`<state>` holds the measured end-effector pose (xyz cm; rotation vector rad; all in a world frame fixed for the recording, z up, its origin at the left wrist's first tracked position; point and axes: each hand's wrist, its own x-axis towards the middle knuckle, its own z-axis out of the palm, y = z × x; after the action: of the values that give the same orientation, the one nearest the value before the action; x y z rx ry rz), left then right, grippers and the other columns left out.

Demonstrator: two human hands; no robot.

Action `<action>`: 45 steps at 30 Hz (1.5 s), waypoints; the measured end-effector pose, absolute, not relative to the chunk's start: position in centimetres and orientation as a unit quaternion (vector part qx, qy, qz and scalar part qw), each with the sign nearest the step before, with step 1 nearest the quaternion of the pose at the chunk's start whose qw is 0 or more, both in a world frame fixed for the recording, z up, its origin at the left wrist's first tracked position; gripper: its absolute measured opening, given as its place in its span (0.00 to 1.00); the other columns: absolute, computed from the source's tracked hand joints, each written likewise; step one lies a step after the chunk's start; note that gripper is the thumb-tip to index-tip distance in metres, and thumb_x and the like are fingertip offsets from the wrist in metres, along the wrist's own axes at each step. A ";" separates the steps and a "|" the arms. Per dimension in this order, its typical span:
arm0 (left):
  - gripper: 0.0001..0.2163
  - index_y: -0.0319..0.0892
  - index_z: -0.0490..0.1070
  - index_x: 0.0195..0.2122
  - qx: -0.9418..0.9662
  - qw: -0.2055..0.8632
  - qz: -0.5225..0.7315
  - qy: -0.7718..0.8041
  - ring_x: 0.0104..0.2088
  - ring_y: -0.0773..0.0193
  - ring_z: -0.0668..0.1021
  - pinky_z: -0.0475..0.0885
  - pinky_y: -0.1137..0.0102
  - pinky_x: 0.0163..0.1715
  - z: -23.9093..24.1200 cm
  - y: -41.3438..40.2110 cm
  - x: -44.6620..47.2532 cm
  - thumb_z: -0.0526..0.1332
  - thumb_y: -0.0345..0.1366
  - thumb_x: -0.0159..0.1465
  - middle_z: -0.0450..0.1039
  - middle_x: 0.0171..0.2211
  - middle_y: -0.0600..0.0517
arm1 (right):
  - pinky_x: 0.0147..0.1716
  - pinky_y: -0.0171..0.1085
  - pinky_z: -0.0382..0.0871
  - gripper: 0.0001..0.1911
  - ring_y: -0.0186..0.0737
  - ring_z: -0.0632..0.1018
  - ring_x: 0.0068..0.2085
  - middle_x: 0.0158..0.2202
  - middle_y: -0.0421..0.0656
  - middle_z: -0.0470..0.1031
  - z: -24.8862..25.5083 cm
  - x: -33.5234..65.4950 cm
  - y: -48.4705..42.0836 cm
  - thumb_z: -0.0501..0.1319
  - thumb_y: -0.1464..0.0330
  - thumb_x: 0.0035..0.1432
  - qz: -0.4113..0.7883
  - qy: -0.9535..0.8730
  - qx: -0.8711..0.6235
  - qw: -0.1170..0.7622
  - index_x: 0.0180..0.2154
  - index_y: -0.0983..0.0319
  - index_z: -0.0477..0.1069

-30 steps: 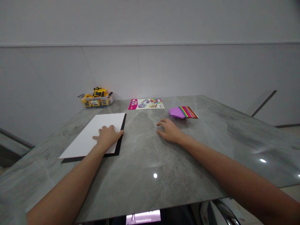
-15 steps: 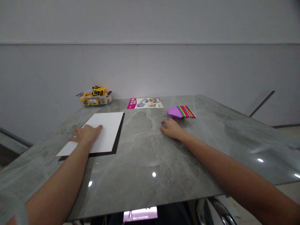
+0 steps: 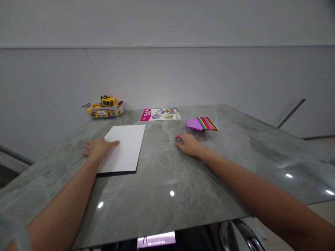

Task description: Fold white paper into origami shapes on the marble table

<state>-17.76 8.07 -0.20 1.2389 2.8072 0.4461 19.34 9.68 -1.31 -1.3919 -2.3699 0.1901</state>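
My left hand (image 3: 97,147) lies across the left edge of a white sheet (image 3: 125,147), its thumb stretched over the surface and its other fingers spread past that edge. Beneath the sheet a black layer (image 3: 117,173) shows as a thin strip along the near side. My right hand (image 3: 188,143) rests on the table with nothing in it, fingers loosely curved and apart from the thumb. Just beyond it sits a fan-shaped stack of coloured paper (image 3: 200,123), purple at the left and striped at the right; the hand is not touching it.
On the grey marbled table (image 3: 157,209), a clear plastic box (image 3: 104,112) of yellow toy vehicles stands at the back left. A printed booklet (image 3: 160,114) lies near the wall. Under the front edge a lit screen (image 3: 156,240) shows.
My left hand has slid the white sheet to the right, so it covers most of the black layer that stuck out at its right side. My right hand has shifted slightly left.
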 end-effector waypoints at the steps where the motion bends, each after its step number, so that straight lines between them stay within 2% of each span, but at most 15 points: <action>1: 0.41 0.38 0.67 0.53 0.410 0.022 0.141 0.901 0.59 0.28 0.56 0.57 0.40 0.49 -0.2 8.1 -17.5 0.58 0.64 0.46 0.53 0.61 0.30 | 0.50 0.42 0.63 0.16 0.48 0.74 0.49 0.46 0.55 0.74 -1.3 19.2 9.5 0.59 0.68 0.56 0.070 -0.847 -0.491 0.194 0.46 0.69 0.71; 7: 0.34 0.39 0.69 0.51 0.471 0.038 0.123 0.873 0.55 0.28 0.64 0.58 0.37 0.47 -0.1 8.4 -16.0 0.59 0.58 0.49 0.64 0.56 0.31 | 0.52 0.42 0.63 0.19 0.47 0.73 0.51 0.49 0.53 0.73 -0.6 17.8 7.8 0.59 0.67 0.57 0.102 -0.883 -0.416 0.192 0.49 0.67 0.70; 9: 0.31 0.40 0.71 0.49 0.494 0.048 0.119 0.860 0.53 0.32 0.67 0.61 0.40 0.47 0.1 8.4 -15.5 0.60 0.56 0.50 0.68 0.53 0.34 | 0.52 0.42 0.62 0.20 0.46 0.72 0.51 0.50 0.50 0.73 -0.4 17.1 6.9 0.59 0.65 0.57 0.118 -0.900 -0.378 0.182 0.51 0.65 0.68; 12: 0.26 0.40 0.73 0.47 0.528 0.059 0.119 0.839 0.48 0.38 0.73 0.68 0.50 0.44 0.3 8.3 -14.7 0.61 0.52 0.52 0.73 0.49 0.37 | 0.53 0.44 0.62 0.25 0.47 0.71 0.53 0.52 0.50 0.71 -0.1 16.3 5.6 0.60 0.60 0.57 0.150 -0.919 -0.319 0.174 0.54 0.63 0.65; 15: 0.25 0.38 0.72 0.48 0.560 0.055 0.120 0.818 0.48 0.44 0.75 0.69 0.58 0.44 0.4 8.0 -13.9 0.59 0.49 0.54 0.73 0.49 0.39 | 0.53 0.48 0.61 0.36 0.53 0.67 0.56 0.57 0.55 0.64 -0.1 16.0 4.7 0.63 0.52 0.51 0.169 -0.928 -0.291 0.161 0.57 0.63 0.63; 18: 0.25 0.36 0.72 0.49 0.582 0.046 0.118 0.803 0.50 0.46 0.73 0.67 0.61 0.47 0.3 7.7 -13.5 0.59 0.47 0.54 0.73 0.49 0.39 | 0.54 0.52 0.59 0.45 0.60 0.62 0.59 0.61 0.57 0.56 -0.2 16.1 4.4 0.64 0.45 0.41 0.171 -0.928 -0.299 0.139 0.57 0.61 0.63; 21: 0.24 0.37 0.72 0.48 0.583 0.045 0.120 0.802 0.48 0.47 0.75 0.68 0.63 0.45 0.3 7.6 -13.3 0.58 0.47 0.55 0.75 0.47 0.40 | 0.54 0.53 0.59 0.47 0.61 0.62 0.58 0.60 0.56 0.56 -0.1 16.2 4.4 0.66 0.45 0.38 0.182 -0.925 -0.304 0.136 0.58 0.60 0.62; 25: 0.23 0.38 0.73 0.48 0.572 0.052 0.124 0.809 0.42 0.50 0.78 0.70 0.64 0.39 0.4 7.6 -13.3 0.56 0.48 0.57 0.77 0.44 0.40 | 0.55 0.50 0.59 0.46 0.56 0.63 0.58 0.60 0.56 0.57 0.1 16.2 4.7 0.68 0.50 0.41 0.208 -0.919 -0.294 0.158 0.58 0.62 0.60; 28: 0.23 0.37 0.73 0.48 0.580 0.043 0.121 0.804 0.45 0.49 0.77 0.69 0.64 0.42 0.4 7.6 -13.2 0.56 0.47 0.57 0.76 0.45 0.40 | 0.57 0.48 0.57 0.41 0.52 0.63 0.59 0.59 0.56 0.59 0.0 16.0 4.9 0.69 0.57 0.44 0.234 -0.908 -0.283 0.201 0.58 0.64 0.60; 31: 0.22 0.37 0.72 0.48 0.597 0.026 0.112 0.794 0.49 0.47 0.74 0.67 0.63 0.46 0.3 7.5 -13.1 0.56 0.45 0.57 0.76 0.46 0.41 | 0.56 0.47 0.59 0.31 0.48 0.65 0.58 0.58 0.52 0.61 -0.3 15.5 5.0 0.67 0.63 0.48 0.329 -0.858 -0.268 0.287 0.53 0.62 0.64; 33: 0.22 0.36 0.72 0.48 0.604 0.015 0.106 0.790 0.51 0.46 0.72 0.66 0.62 0.48 0.3 7.4 -12.9 0.56 0.44 0.57 0.75 0.46 0.40 | 0.52 0.45 0.64 0.25 0.45 0.70 0.54 0.55 0.49 0.65 -0.4 15.2 5.0 0.66 0.65 0.49 0.454 -0.780 -0.259 0.345 0.50 0.60 0.66; 36: 0.21 0.37 0.72 0.48 0.612 0.005 0.103 0.784 0.52 0.46 0.71 0.65 0.61 0.49 0.3 7.2 -12.8 0.56 0.43 0.57 0.75 0.45 0.40 | 0.48 0.42 0.68 0.24 0.40 0.75 0.46 0.46 0.45 0.73 -0.2 14.8 5.1 0.67 0.66 0.49 0.601 -0.653 -0.252 0.386 0.49 0.59 0.66; 40: 0.22 0.37 0.73 0.48 0.628 0.003 0.106 0.771 0.51 0.47 0.72 0.66 0.62 0.49 0.3 6.9 -12.5 0.55 0.43 0.57 0.76 0.44 0.41 | 0.42 0.38 0.72 0.18 0.36 0.77 0.37 0.39 0.44 0.75 0.2 14.6 5.4 0.67 0.67 0.48 0.668 -0.520 -0.293 0.444 0.42 0.63 0.68; 45: 0.20 0.38 0.74 0.46 0.645 0.015 0.120 0.755 0.48 0.48 0.74 0.67 0.63 0.48 0.1 6.8 -12.1 0.55 0.43 0.57 0.76 0.43 0.41 | 0.29 0.35 0.73 0.23 0.35 0.77 0.28 0.31 0.42 0.74 0.0 14.7 5.9 0.66 0.72 0.49 0.694 -0.434 -0.363 0.444 0.45 0.63 0.59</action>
<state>-12.09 6.77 0.13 2.0066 2.3482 0.3719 14.66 5.90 -0.02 -0.9006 -1.0767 1.7212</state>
